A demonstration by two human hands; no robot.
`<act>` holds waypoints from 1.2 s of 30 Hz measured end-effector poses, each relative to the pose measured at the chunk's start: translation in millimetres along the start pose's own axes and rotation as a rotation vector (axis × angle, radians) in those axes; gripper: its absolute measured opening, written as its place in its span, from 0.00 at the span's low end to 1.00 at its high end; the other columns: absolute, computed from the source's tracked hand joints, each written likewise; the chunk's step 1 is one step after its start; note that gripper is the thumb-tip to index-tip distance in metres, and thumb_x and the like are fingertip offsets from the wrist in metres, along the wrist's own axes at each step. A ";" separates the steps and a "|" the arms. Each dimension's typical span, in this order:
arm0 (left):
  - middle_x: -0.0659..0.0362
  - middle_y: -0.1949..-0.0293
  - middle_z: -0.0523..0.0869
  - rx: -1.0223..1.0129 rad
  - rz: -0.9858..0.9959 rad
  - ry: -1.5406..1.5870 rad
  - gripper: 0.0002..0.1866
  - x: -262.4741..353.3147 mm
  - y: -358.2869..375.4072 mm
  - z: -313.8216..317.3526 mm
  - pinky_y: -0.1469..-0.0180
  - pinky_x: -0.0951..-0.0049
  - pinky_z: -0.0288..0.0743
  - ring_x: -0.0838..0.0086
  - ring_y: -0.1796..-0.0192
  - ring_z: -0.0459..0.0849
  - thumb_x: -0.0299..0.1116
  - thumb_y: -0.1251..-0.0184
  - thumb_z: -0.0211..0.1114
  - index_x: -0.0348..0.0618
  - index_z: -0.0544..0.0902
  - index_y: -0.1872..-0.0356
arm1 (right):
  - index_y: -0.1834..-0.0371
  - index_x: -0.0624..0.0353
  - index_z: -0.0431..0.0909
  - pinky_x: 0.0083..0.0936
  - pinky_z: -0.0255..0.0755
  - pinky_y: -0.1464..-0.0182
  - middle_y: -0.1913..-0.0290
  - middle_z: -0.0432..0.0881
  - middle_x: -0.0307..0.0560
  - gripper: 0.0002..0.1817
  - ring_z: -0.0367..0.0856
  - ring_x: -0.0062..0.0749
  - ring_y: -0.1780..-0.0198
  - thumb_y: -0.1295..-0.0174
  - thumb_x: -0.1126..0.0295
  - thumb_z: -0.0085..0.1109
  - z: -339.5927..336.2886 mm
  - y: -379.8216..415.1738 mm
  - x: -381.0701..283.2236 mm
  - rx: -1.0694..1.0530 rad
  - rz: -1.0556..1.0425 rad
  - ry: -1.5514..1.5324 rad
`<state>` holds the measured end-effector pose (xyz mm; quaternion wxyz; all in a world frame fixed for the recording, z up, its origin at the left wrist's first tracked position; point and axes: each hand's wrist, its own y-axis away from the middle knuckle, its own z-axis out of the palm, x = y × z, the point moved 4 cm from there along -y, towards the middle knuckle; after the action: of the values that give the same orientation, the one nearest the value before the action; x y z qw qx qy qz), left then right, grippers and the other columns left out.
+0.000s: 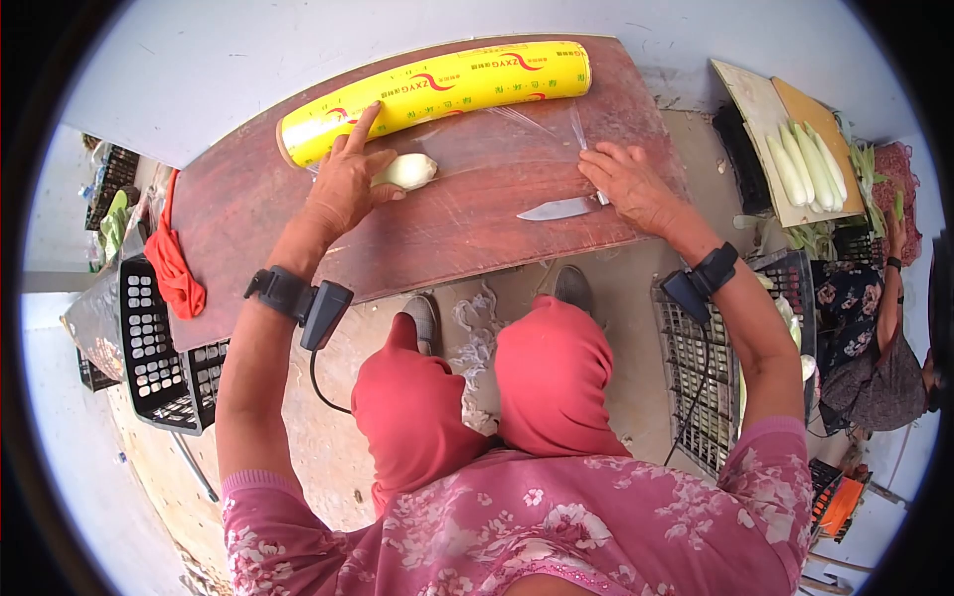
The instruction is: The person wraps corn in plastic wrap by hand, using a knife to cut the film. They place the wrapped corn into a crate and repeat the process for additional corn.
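Observation:
My left hand (346, 184) curls thumb and fingers around a short, pale whitish vegetable (412, 172) lying on clear film, its blunt end showing past the thumb. The index finger stretches up onto a yellow roll of cling film (442, 94) with red and green print. A sheet of clear film (507, 134) runs from the roll across the tabletop. At the right, my right hand (628, 184) pinches the gathered edge of that film between closed fingers. A knife (558, 209) lies just under this hand, blade pointing left, its handle end partly hidden by the palm.
The reddish-brown table (447, 238) ends close in front of my knees. At right, several long pale vegetables (810, 167) rest on a board, above a black crate (696, 368). Another person (865, 328) sits at the far right. A red cloth (174, 263) hangs at the left beside black crates (154, 343).

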<state>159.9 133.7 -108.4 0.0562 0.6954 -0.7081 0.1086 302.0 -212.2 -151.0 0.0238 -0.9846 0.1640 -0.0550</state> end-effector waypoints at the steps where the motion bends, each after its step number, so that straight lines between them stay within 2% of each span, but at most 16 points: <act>1: 0.53 0.19 0.52 0.003 0.005 -0.002 0.27 -1.5 -0.1 1.2 0.30 0.52 0.69 0.48 0.33 0.72 0.39 0.52 0.81 0.52 0.87 0.47 | 0.35 0.56 0.73 0.41 0.59 0.34 0.31 0.74 0.46 0.22 0.66 0.41 0.30 0.34 0.74 0.49 -1.4 -0.9 -1.3 -0.007 -0.001 0.004; 5: 0.56 0.18 0.48 -0.045 -0.038 0.016 0.31 3.4 -0.7 -2.5 0.27 0.51 0.68 0.47 0.30 0.69 0.34 0.55 0.82 0.45 0.85 0.44 | 0.33 0.59 0.70 0.40 0.59 0.35 0.33 0.75 0.48 0.23 0.68 0.41 0.30 0.33 0.74 0.48 -4.9 -3.4 -3.7 0.015 -0.010 0.012; 8: 0.56 0.18 0.48 -0.051 -0.056 0.025 0.31 5.1 -0.4 -3.8 0.27 0.51 0.68 0.47 0.29 0.69 0.34 0.55 0.82 0.46 0.85 0.43 | 0.31 0.61 0.68 0.39 0.60 0.36 0.34 0.76 0.49 0.25 0.68 0.41 0.31 0.33 0.73 0.48 -6.0 -2.9 -5.0 0.013 -0.010 0.027; 11: 0.53 0.19 0.52 0.006 -0.008 -0.002 0.28 -0.1 0.5 0.9 0.28 0.52 0.68 0.50 0.33 0.72 0.39 0.53 0.81 0.51 0.87 0.46 | 0.30 0.63 0.66 0.39 0.60 0.36 0.34 0.76 0.49 0.26 0.68 0.41 0.31 0.33 0.73 0.48 -6.0 -0.6 -6.3 0.013 -0.022 0.056; 14: 0.53 0.19 0.52 0.007 -0.006 0.008 0.27 0.7 0.8 0.4 0.28 0.53 0.68 0.49 0.33 0.72 0.38 0.53 0.81 0.51 0.88 0.46 | 0.29 0.63 0.66 0.39 0.60 0.36 0.33 0.75 0.50 0.27 0.69 0.41 0.31 0.32 0.72 0.48 -6.8 1.8 -7.8 0.001 -0.020 0.067; 17: 0.56 0.18 0.48 -0.044 -0.043 0.034 0.32 2.5 -0.7 -0.7 0.26 0.52 0.67 0.48 0.29 0.69 0.32 0.54 0.82 0.47 0.85 0.42 | 0.29 0.64 0.65 0.40 0.60 0.36 0.33 0.75 0.50 0.27 0.69 0.42 0.31 0.32 0.72 0.48 -7.4 4.7 -9.6 -0.003 -0.023 0.089; 23: 0.55 0.18 0.48 -0.046 -0.039 0.020 0.30 3.8 -0.4 -2.7 0.27 0.52 0.68 0.48 0.29 0.69 0.33 0.53 0.81 0.46 0.85 0.43 | 0.28 0.64 0.65 0.41 0.60 0.36 0.32 0.74 0.51 0.27 0.68 0.43 0.30 0.33 0.73 0.48 -11.4 5.6 -14.3 -0.026 -0.011 0.119; 26: 0.52 0.19 0.51 0.003 0.007 0.018 0.27 1.2 0.7 -1.1 0.28 0.52 0.68 0.47 0.34 0.72 0.37 0.52 0.81 0.52 0.87 0.46 | 0.29 0.65 0.65 0.41 0.60 0.36 0.32 0.74 0.52 0.28 0.68 0.43 0.30 0.34 0.74 0.48 -13.9 6.2 -16.6 -0.031 -0.008 0.084; 28: 0.52 0.19 0.51 0.004 0.010 0.030 0.27 -0.8 1.4 0.5 0.28 0.52 0.68 0.48 0.34 0.72 0.37 0.52 0.81 0.52 0.87 0.46 | 0.29 0.66 0.65 0.41 0.60 0.36 0.32 0.73 0.52 0.28 0.67 0.43 0.30 0.34 0.75 0.48 -11.6 9.7 -14.9 -0.013 -0.007 0.068; 36: 0.52 0.19 0.51 -0.009 -0.001 0.014 0.28 2.0 0.5 -1.2 0.29 0.53 0.69 0.48 0.35 0.72 0.38 0.52 0.81 0.51 0.87 0.46 | 0.29 0.66 0.65 0.41 0.62 0.43 0.44 0.73 0.50 0.31 0.70 0.43 0.38 0.40 0.79 0.51 -3.2 2.1 -10.7 0.096 0.085 -0.074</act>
<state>159.2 132.0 -106.8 0.0641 0.6949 -0.7077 0.1103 290.9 -210.8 -149.1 0.0792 -0.9759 0.2017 -0.0251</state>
